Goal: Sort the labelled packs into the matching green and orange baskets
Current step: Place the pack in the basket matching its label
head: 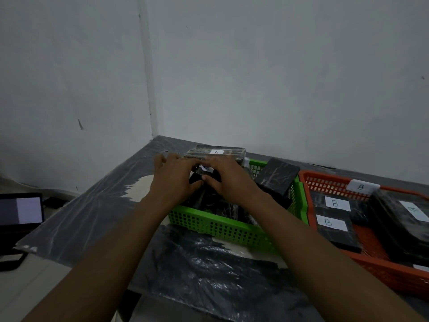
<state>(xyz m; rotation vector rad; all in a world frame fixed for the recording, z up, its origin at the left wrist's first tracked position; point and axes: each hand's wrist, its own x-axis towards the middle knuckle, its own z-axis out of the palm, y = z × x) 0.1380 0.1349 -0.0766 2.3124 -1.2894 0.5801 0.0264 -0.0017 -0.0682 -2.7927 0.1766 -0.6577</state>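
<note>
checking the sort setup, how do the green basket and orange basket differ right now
The left hand and right hand are over the green basket, the right pinching a labelled pack; none is at the orange basket.
The orange basket's B-labelled packs lie flat; a tilted pack in the green basket leans against its right wall.
Shared: slotted plastic walls, dark wrapped packs inside.

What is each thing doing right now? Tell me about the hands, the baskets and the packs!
left hand, holding the held pack
right hand, holding the same pack
held pack, over the green basket, label mostly hidden
green basket, has black packs inside
leaning pack, tilted against the green basket's rim
orange basket, has packs labelled B inside
screen, lit
</note>
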